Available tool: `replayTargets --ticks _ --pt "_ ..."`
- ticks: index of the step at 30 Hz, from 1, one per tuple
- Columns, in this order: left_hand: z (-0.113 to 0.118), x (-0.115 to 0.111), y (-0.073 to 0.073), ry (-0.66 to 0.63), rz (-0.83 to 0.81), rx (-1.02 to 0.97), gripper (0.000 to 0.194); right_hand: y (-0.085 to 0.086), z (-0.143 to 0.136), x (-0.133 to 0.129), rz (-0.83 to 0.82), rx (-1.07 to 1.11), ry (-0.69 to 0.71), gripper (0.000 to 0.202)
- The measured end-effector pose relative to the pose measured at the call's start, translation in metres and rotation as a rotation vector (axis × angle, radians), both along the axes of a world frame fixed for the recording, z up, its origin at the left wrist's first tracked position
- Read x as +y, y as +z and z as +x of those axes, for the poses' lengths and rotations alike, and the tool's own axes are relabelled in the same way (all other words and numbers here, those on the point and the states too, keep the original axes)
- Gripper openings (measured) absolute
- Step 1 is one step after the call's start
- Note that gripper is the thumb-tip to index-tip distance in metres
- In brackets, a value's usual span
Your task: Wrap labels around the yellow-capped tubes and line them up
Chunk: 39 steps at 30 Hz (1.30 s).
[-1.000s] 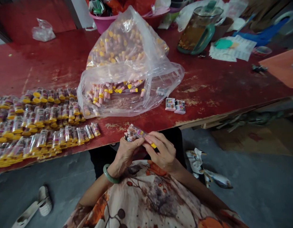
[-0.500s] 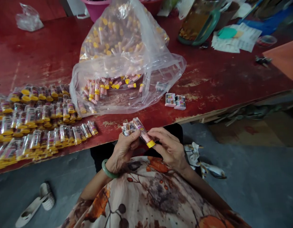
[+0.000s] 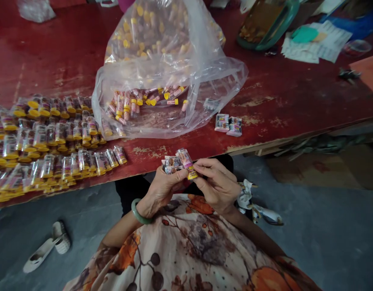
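Observation:
My left hand (image 3: 166,182) is closed on a small stack of printed plastic sleeves (image 3: 171,161), its thumb pressing near a small clear tube (image 3: 186,161) with a printed label around it. The fingers of my right hand (image 3: 218,182) pinch that tube near its yellow lower end. Both hands are over my lap at the table's front edge. Beyond them, an open clear plastic bag (image 3: 162,121) holds many small pink-filled tubes (image 3: 122,105) with yellow caps. Two small stacks of printed sleeves (image 3: 222,122) lie right of the bag's mouth.
Rows of labelled, yellow-capped tubes (image 3: 50,137) cover the left of the worn red table (image 3: 274,105). Toward the back right stand a jug of brownish liquid (image 3: 259,24) and papers (image 3: 322,42). Keys (image 3: 350,74) lie at the right. Slippers (image 3: 61,238) rest on the floor.
The tube now shows its printed label down to near the yellow cap, where pink filling showed before. The view has shifted slightly. Both hands keep their hold.

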<state>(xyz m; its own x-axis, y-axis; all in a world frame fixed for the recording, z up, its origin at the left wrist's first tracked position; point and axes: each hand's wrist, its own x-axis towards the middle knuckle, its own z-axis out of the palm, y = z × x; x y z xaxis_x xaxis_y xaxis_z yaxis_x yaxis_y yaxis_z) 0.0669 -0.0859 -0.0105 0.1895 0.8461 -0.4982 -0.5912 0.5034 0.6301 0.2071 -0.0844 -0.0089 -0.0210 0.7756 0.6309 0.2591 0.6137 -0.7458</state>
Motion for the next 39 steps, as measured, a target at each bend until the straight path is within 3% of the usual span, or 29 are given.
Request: replayTargets --ticks 14,22,31,35,39 --pt "-0.012 -0.008 0.001 0.073 0.011 -0.022 0.032 -0.007 -0.014 -0.002 0.056 -0.064 -0.006 0.035" --pt "-0.019 -0.009 -0.002 0.046 0.021 -0.02 0.03 -0.006 -0.018 -0.001 0.058 -0.11 -0.004 0.03" --pt "-0.028 -0.014 0.0 0.069 0.039 0.034 0.045 -0.01 -0.024 0.0 0.07 -0.202 0.068 0.033" --pt "-0.064 -0.02 0.006 0.251 0.116 0.299 0.041 -0.017 -0.027 0.001 0.076 -0.244 0.165 0.031" --pt "-0.118 -0.024 0.012 0.368 0.18 0.87 0.031 -0.027 -0.028 0.001 0.066 -0.251 0.209 0.028"
